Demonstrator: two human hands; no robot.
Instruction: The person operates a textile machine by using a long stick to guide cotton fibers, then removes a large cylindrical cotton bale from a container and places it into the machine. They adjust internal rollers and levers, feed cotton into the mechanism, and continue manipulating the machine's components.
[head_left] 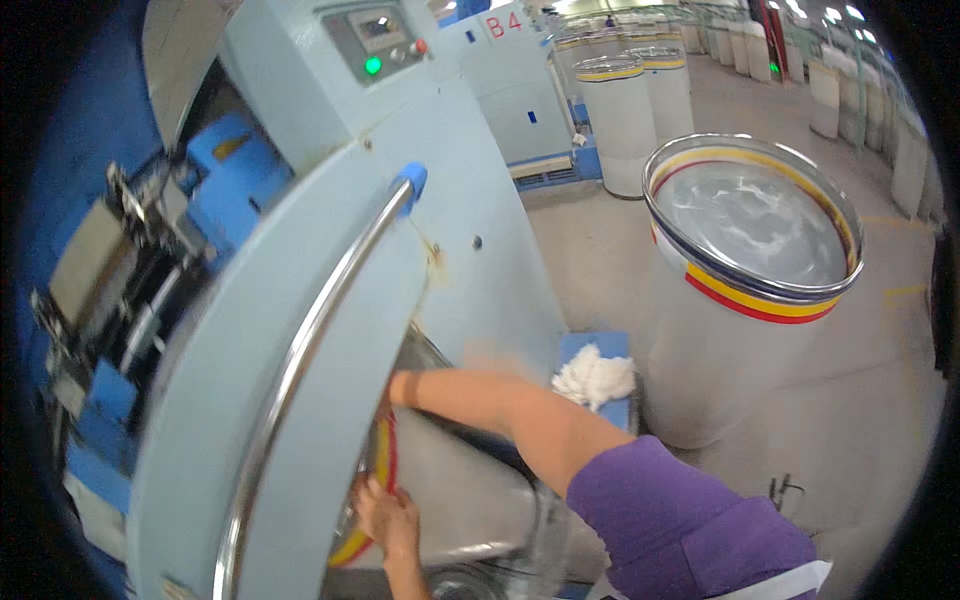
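A pale, cloudy cylindrical can [455, 490] with a red and yellow band stands under the light-blue machine panel [290, 270]. My left hand [388, 517] is at the banded rim, with its fingers curled over it. My right arm, in a purple sleeve, crosses the can from the lower right. Only the wrist side of my right hand [402, 388] shows near the far side of the rim. Its fingers are hidden behind the panel's edge. The panel also covers part of the rim and the can's mouth.
A chrome handrail [300, 350] runs along the panel. To the right stands a tall can [710, 370] with a metal rim. White fluffy fibre [595, 377] lies on a blue surface between them. Machine rollers [140, 330] are at the left; more cans [615, 110] stand at the back.
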